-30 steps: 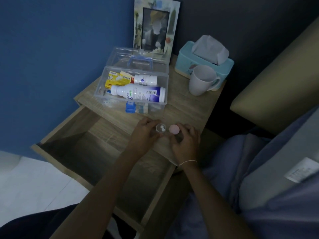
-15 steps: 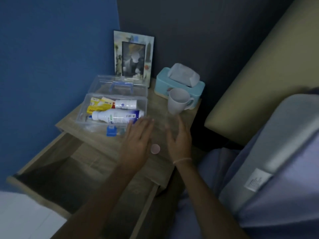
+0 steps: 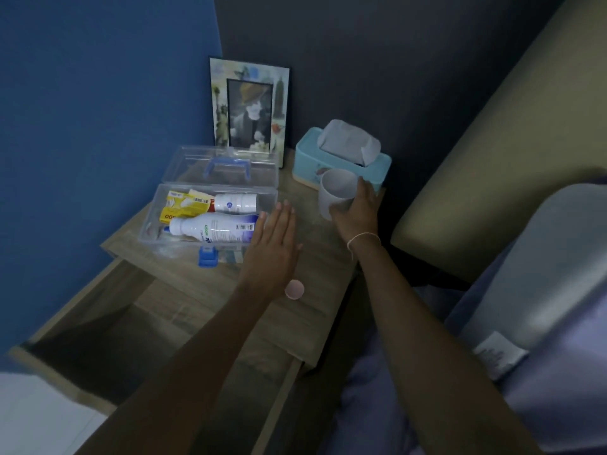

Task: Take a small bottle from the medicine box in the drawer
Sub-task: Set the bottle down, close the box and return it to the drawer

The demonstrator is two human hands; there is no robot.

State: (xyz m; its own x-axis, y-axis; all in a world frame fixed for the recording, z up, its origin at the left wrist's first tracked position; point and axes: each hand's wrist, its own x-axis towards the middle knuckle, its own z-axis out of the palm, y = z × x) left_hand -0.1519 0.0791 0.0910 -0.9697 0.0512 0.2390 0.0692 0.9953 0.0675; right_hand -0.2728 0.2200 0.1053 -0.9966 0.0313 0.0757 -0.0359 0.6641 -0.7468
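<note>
The clear medicine box (image 3: 154, 221) stands open on the wooden nightstand (image 3: 315, 310), lid leaning back. Inside lie a large white bottle (image 3: 210, 228), a smaller white bottle (image 3: 235, 202) and a yellow packet (image 3: 179, 206). My left hand (image 3: 272, 247) hovers flat, fingers apart, at the box's right end, holding nothing. A small pink cap (image 3: 294, 289) lies on the nightstand just right of my left wrist. My right hand (image 3: 356, 211) is wrapped around the white mug (image 3: 336, 192). The small bottle's body is not visible.
The drawer (image 3: 108, 326) below the top is pulled out and looks bare. A picture frame (image 3: 249, 110) and a teal tissue box (image 3: 341, 159) stand at the back against the dark wall. A bed and pillow lie to the right.
Both hands left the small open bottle and pink cap; the cap now lies alone. My right hand reached back and took the mug. My left hand moved toward the box. The camera tilted up.
</note>
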